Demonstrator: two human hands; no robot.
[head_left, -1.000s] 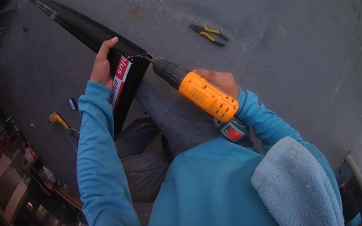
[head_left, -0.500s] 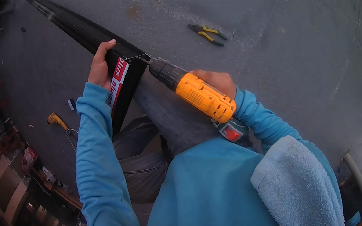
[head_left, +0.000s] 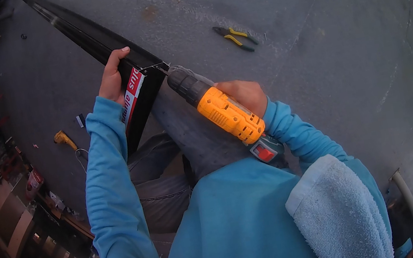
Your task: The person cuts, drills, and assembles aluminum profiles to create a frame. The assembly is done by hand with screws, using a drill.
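Note:
My left hand [head_left: 115,78] is wrapped round a long black metal frame [head_left: 89,37] near its corner, where a red and white label [head_left: 131,91] runs along the shorter piece. In my right hand [head_left: 244,96] is an orange and black cordless drill [head_left: 229,116], its grip mostly hidden beneath the body. The drill's tip points at the frame's corner joint; whether it touches the metal is too small to tell. The frame's corner lies over my leg.
Pliers with yellow and green handles [head_left: 236,38] lie on the grey floor [head_left: 317,79] beyond the drill. Another yellow tool with a cord [head_left: 64,140] rests at the left. A light blue towel [head_left: 338,210] hangs over my shirt.
The drill and my right hand have shifted slightly to the left. My left hand keeps its hold on the frame, which appears slightly further left in view.

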